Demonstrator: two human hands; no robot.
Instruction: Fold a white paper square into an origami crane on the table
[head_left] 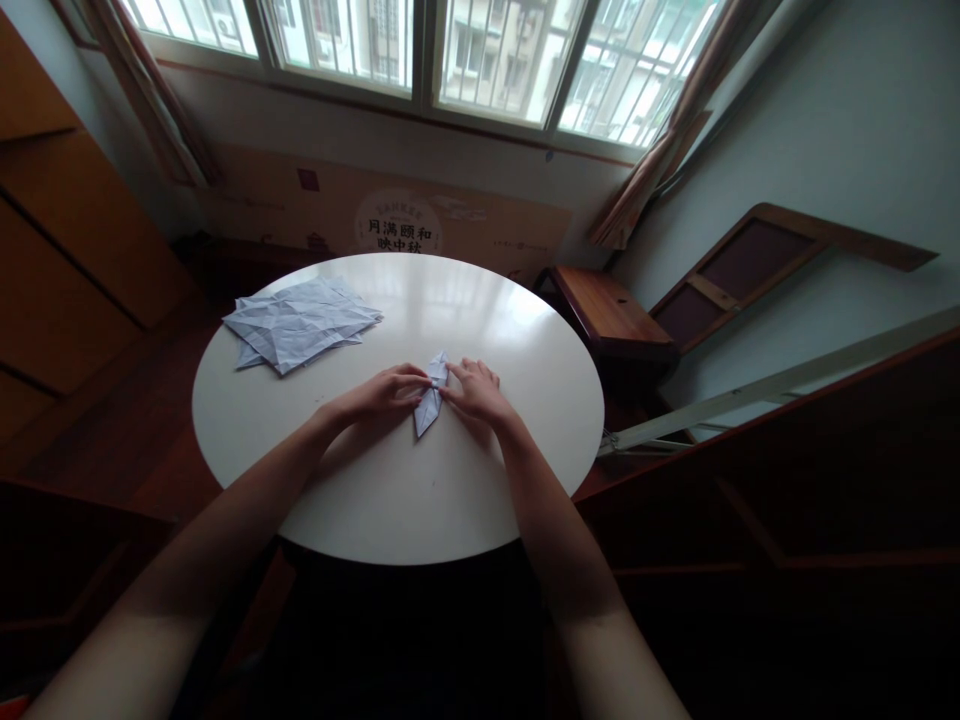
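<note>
A small piece of folded white paper (428, 411), narrow and pointed at its near end, lies on the round white table (442, 510). From its left side my left hand (394, 388) grips the paper's middle, fingers closed and pressed together. On the right, my right hand (474, 388) has its thumb at the paper's middle and its fingertips along the upper right edge. Both hands partly cover the paper. Several creased white sheets (300, 318) lie in a loose pile at the table's back left.
A brown wooden stool or bench (611, 308) stands beyond the table's right edge. Behind the table, a long printed cardboard panel (495, 215) leans below the barred window (345, 40). An orange-brown cabinet (75, 220) stands at the left.
</note>
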